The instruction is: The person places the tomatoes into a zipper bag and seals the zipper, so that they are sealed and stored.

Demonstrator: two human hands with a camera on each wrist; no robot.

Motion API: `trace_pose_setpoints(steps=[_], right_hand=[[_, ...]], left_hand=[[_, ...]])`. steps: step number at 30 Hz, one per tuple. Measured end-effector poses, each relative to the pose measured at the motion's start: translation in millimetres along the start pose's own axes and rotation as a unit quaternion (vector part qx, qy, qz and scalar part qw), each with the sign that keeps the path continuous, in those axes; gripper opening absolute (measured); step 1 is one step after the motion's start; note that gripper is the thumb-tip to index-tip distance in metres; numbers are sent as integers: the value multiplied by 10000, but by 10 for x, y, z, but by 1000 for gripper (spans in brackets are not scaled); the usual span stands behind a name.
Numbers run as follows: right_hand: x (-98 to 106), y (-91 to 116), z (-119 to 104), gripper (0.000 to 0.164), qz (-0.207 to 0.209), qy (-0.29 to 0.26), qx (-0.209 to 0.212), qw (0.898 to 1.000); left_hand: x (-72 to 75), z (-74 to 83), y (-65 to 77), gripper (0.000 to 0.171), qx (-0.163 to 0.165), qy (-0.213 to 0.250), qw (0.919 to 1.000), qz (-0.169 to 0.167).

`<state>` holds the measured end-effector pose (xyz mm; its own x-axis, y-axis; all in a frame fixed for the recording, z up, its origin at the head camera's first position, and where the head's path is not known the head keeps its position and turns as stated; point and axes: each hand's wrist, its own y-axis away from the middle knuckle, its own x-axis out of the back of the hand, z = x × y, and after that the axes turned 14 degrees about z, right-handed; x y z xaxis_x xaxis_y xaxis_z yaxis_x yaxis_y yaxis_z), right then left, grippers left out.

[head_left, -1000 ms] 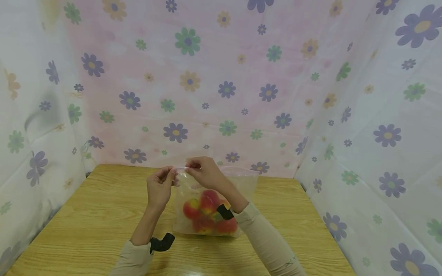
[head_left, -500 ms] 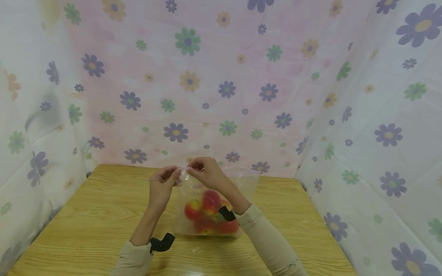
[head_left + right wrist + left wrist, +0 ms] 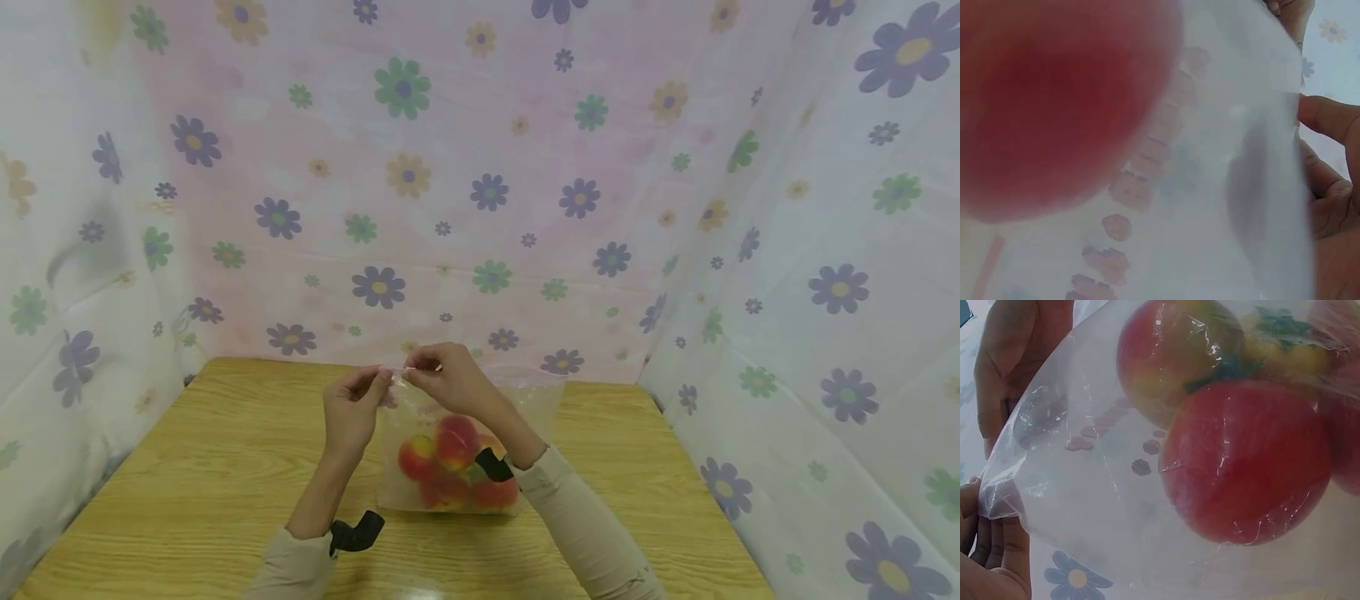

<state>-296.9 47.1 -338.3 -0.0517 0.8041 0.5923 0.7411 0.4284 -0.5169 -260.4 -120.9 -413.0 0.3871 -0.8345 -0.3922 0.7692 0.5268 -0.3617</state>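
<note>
A clear zip bag (image 3: 540,404) stands upright on the wooden table. Inside it lie several red-and-yellow peaches (image 3: 456,442), bunched low, with green leaves showing among them in the left wrist view. At the bag's top left corner my left hand (image 3: 348,417) pinches the plastic between thumb and fingers. Close beside it, my right hand (image 3: 450,383) pinches the top zip edge, its forearm crossing in front of the bag. In the right wrist view, a blurred red peach (image 3: 1066,112) and a pinkish print on the plastic fill much of the frame.
The wooden table (image 3: 225,467) extends on all sides of the bag. Flower-printed cloth (image 3: 450,150) hangs behind the table and along both sides. A black wrist mount (image 3: 356,532) sits on the left sleeve, another black mount (image 3: 495,465) on the right.
Both hands stay at the top left of the bag, shifting only slightly. The left hand has moved a little right since a second ago. The peaches stay in place.
</note>
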Motion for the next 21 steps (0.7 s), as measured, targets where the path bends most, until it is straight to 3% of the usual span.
trace_pose_setpoints(steps=[11,21], right_hand=[[6,21,34,12,100,115,-262,9995],[63,60,79,12,152,220,-211,9994]], left_hand=[[49,-2,10,21,-197,422,9987,201],[72,10,16,19,-115,389,9988,271]])
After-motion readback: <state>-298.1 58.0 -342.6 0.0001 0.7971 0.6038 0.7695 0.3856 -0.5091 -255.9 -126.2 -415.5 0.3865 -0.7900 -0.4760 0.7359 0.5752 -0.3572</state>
